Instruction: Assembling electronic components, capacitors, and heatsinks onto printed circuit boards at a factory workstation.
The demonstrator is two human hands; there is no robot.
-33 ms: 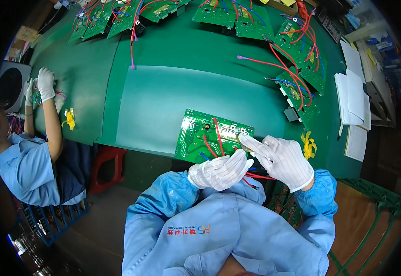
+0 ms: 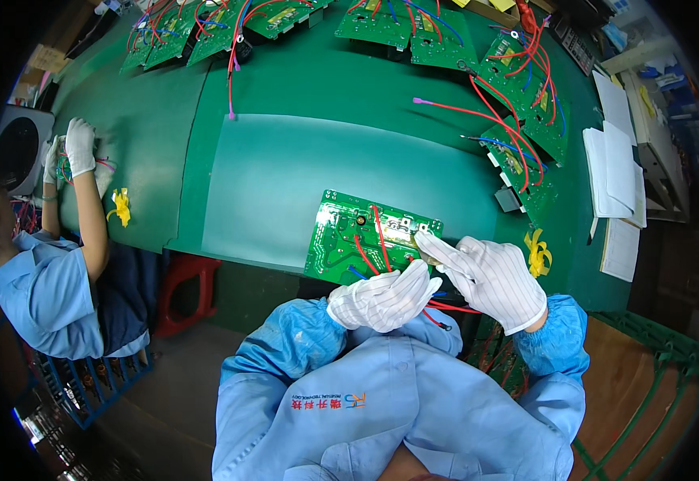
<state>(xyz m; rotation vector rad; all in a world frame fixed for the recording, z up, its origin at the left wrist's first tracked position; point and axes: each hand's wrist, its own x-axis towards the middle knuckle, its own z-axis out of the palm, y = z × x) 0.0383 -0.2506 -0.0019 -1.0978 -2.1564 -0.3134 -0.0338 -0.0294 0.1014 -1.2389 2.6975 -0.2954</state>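
Note:
A green circuit board (image 2: pixel 335 244) lies at the near edge of the table, with red wires (image 2: pixel 382 239) and a short blue wire rising from it. My left hand (image 2: pixel 385 299), in a white striped glove, is closed at the board's lower edge; red wires come out past its fingertips. What its fingers hold is hidden. My right hand (image 2: pixel 494 279), gloved alike, reaches in from the right. Its fingers are pressed together over the board's right end, beside a small yellowish piece too covered to name.
More wired circuit boards (image 2: pixel 526 104) line the far and right sides of the green table (image 2: pixel 325 176). Yellow tape strips (image 2: pixel 537 252) hang at the right, papers (image 2: pixel 610 172) beyond. On the left a gloved co-worker (image 2: pixel 52 297) sits beside a red stool (image 2: pixel 189 295).

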